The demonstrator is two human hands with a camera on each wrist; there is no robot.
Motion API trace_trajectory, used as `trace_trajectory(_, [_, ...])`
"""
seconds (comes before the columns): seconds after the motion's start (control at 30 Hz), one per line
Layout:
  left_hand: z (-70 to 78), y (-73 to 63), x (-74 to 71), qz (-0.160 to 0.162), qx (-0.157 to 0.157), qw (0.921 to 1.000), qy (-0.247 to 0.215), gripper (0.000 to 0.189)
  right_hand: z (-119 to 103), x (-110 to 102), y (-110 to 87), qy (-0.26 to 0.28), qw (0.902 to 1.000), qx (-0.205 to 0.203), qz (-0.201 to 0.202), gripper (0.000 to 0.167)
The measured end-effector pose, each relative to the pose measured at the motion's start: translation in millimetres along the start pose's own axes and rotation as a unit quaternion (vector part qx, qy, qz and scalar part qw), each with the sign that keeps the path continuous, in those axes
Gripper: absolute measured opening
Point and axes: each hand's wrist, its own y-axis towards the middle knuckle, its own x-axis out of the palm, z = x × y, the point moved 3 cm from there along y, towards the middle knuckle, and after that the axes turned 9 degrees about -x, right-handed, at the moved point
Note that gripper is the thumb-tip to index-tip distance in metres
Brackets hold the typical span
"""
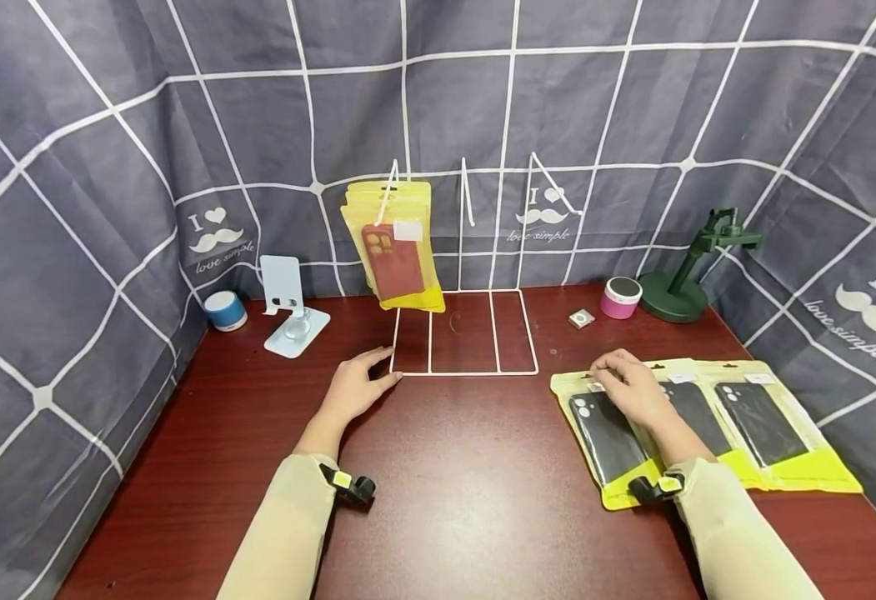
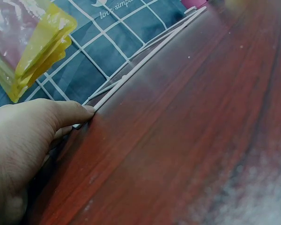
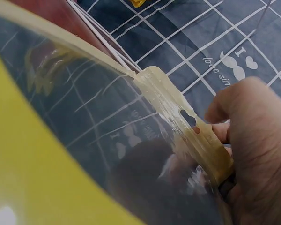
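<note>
My left hand [image 1: 355, 387] is at the front left corner of a white wire display rack [image 1: 475, 374]. In the left wrist view its thumb lies on the rack's base wire [image 2: 145, 64], with fingers behind the corner. My right hand [image 1: 636, 396] pinches the top edge of a yellow, clear-fronted phone case pack [image 1: 606, 446]. In the right wrist view that pack's hang hole [image 3: 189, 119] shows beside the fingers. Two more black phone case packs [image 1: 763, 425] [image 1: 696, 412] lie to its right. Several yellow packs, a red phone case [image 1: 398, 271] in front, hang from the rack's left hook.
A light blue phone stand [image 1: 283, 287] and a blue round speaker [image 1: 225, 311] stand at the back left. At the back right are a small square device [image 1: 581, 318], a pink speaker [image 1: 621, 298] and a dark green stand [image 1: 673, 296]. Grey checked cloth [image 1: 595, 100] surrounds the table.
</note>
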Motion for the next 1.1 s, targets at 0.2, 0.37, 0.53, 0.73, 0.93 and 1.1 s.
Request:
trace_trajectory(0.2, [-1.5, -0.6, 1.0, 0.002, 0.002, 1.0000, 0.001, 0.057, -2.0, -0.9, 0.0, 0.002, 0.9999, 0.007, -0.013, 0.007])
trace_trajectory(0.37, [0.6, -1.4, 0.2, 0.006, 0.006, 1.0000, -0.004, 0.056, 1.3, 0.3, 0.8, -0.004, 0.9995, 0.022, -0.023, 0.008])
trace_trajectory(0.53, [1.0, -1.6, -0.4, 0.010, 0.005, 0.9999, -0.004, 0.056, 2.5, 0.7, 1.4, -0.006, 0.9994, 0.025, -0.021, 0.008])
trace_trajectory(0.73, [2.5, -2.2, -1.1, 0.010, 0.006, 0.9999, -0.008, 0.056, 4.9, 2.0, 2.0, 0.000, 0.9986, 0.043, -0.032, 0.010])
trace_trajectory(0.93, [2.1, -2.4, -1.1, 0.008, 0.005, 1.0000, -0.004, 0.055, 6.9, 3.3, 1.5, -0.001, 0.9988, 0.036, -0.033, 0.012])
trace_trajectory(1.1, [1.4, -1.4, -1.1, 0.002, -0.002, 1.0000, -0.001, 0.057, 4.8, 2.2, 1.5, 0.001, 0.9996, 0.019, -0.021, 0.011])
